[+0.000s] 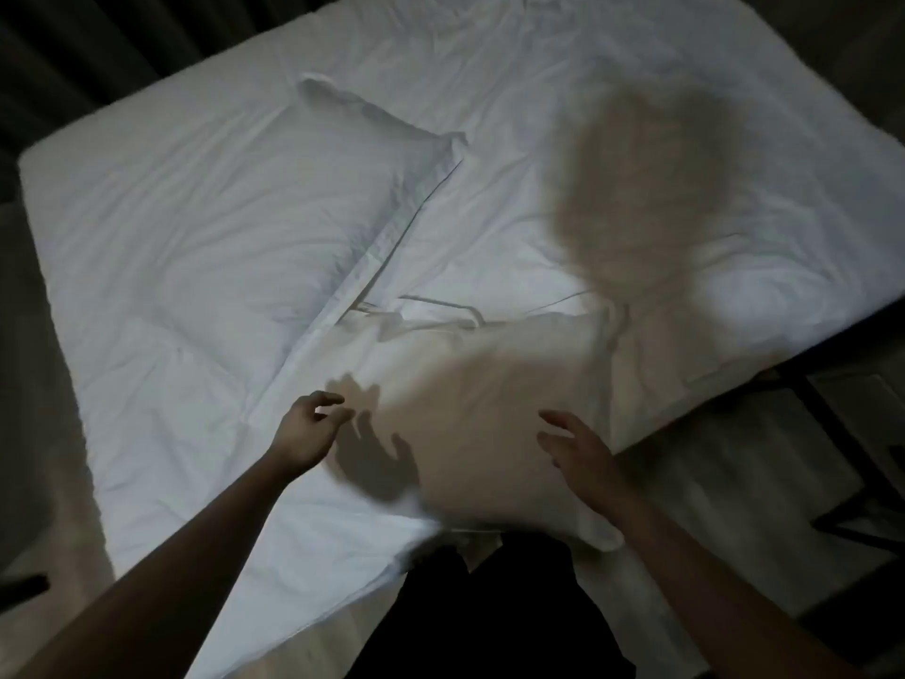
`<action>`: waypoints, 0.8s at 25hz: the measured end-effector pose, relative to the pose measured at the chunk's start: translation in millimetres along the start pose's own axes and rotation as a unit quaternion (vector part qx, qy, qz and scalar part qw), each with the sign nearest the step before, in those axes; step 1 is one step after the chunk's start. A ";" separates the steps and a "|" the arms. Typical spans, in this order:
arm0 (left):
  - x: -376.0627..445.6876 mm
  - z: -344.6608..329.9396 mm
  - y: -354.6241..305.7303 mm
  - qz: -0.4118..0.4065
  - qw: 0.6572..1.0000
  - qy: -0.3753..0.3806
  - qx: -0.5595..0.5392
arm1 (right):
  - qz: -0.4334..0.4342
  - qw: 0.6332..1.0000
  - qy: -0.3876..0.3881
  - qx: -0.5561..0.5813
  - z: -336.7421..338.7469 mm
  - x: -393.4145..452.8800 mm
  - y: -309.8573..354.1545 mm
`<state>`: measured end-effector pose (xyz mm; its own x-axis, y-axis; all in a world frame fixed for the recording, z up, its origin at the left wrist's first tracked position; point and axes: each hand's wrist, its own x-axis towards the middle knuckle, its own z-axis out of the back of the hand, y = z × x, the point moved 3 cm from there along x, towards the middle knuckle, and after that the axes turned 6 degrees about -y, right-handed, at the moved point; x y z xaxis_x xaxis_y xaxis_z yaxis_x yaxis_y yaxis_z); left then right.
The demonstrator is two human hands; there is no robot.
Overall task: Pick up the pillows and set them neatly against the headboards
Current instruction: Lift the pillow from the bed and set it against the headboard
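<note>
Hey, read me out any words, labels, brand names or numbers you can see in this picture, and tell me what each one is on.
None: no readable text anywhere in this view.
The near pillow between the left hand and right hand: plain white, no tag or print showing.
The far pillow: plain white, nothing written.
The bed sheet: plain white, only creases and shadows.
The picture is dim and partly blurred, so any small tag would not be readable.
</note>
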<state>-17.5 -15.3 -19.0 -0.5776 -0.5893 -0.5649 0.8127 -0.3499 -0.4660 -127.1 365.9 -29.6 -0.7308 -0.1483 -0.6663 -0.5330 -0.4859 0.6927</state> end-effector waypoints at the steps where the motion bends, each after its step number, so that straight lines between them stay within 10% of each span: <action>1: 13.3 -3.2 1.7 0.008 1.000 -0.001 0.006 | 0.008 1.000 -0.006 -0.021 -4.6 17.9 4.4; 10: 132.3 -25.5 14.8 -0.015 0.970 0.017 0.242 | 0.103 0.952 -0.054 -0.284 -44.3 159.3 38.1; 20: 128.4 -19.2 15.1 -0.089 0.965 -0.001 0.246 | 0.150 0.830 0.008 -0.537 -75.0 160.2 48.2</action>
<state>-80.8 -82.3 -111.6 -0.7116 -0.4890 -0.5045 0.6393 -0.7485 -0.1763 -237.9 254.1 -123.6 -0.7515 -0.4080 -0.5185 0.3650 -0.9117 0.1884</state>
